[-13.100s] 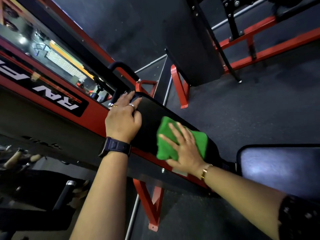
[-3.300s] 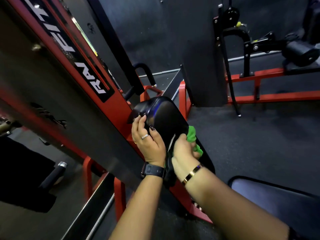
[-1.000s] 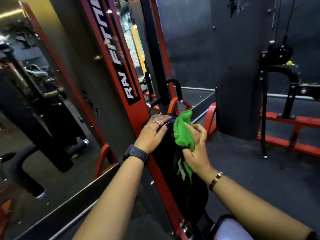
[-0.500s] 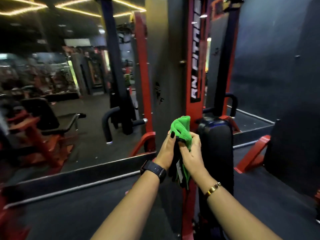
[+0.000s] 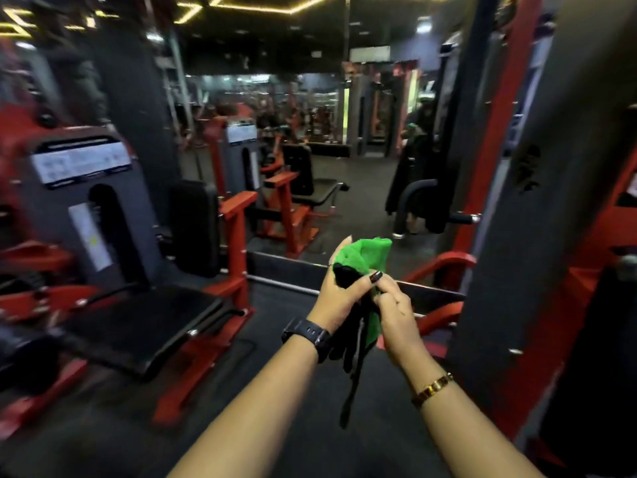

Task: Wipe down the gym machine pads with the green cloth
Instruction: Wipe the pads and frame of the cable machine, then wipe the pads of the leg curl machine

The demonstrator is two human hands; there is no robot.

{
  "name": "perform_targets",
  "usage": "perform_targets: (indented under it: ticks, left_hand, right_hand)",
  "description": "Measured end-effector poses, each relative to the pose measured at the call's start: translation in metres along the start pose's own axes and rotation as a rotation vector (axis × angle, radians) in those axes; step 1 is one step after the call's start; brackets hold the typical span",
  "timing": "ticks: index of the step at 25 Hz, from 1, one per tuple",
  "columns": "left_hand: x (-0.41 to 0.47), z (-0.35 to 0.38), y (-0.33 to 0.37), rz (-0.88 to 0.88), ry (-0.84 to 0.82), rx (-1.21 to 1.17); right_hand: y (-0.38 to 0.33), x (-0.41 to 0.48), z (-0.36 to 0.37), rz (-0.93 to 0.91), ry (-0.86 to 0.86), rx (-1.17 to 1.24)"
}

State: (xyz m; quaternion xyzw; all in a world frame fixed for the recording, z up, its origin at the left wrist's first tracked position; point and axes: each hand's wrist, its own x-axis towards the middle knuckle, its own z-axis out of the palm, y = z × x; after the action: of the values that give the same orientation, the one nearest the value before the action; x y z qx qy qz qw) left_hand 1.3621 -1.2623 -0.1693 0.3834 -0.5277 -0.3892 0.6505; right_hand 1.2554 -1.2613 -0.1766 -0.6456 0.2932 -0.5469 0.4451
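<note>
A dark, speckled floor fills the lower part of the frame. Across the top, yellow strip lights trace angular lines on a black ceiling. At left stands a red-framed machine with a flat black seat and a grey weight-stack cover bearing white placards. A second, similar machine sits in the centre, further back. At right rise a red upright and a broad grey column. The far centre is dim and blurred, with more red equipment.

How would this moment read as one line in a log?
left hand: grips green cloth | right hand: pinches cloth | cloth: bunched, touching no pad
</note>
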Motion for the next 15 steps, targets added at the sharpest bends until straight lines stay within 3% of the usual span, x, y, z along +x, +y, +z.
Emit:
perform_targets:
  ticks: [4, 7, 9, 12, 15]
  left_hand:
    - [-0.028, -0.061, 0.024, 0.01, 0.161, -0.056]
    - [-0.033, -0.096, 0.031, -0.052, 0.358, -0.197]
    - [-0.032, -0.107, 0.038, -0.113, 0.451, -0.235]
    - [-0.028, -0.107, 0.049, -0.126, 0.552, -0.188]
    - [-0.019, -0.121, 0.041, -0.17, 0.643, -0.092]
  right_hand:
    - [0.005, -0.001, 0.052, -0.079, -0.241, -0.087]
    - [0.009, 0.016, 0.076, -0.133, -0.07, -0.116]
    - [0.007, 0.036, 0.081, -0.013, -0.041, -0.103]
    - [0.016, 0.063, 0.086, 0.252, -0.278, 0.097]
    - [0.035, 0.07, 0.096, 0.179, -0.275, 0.078]
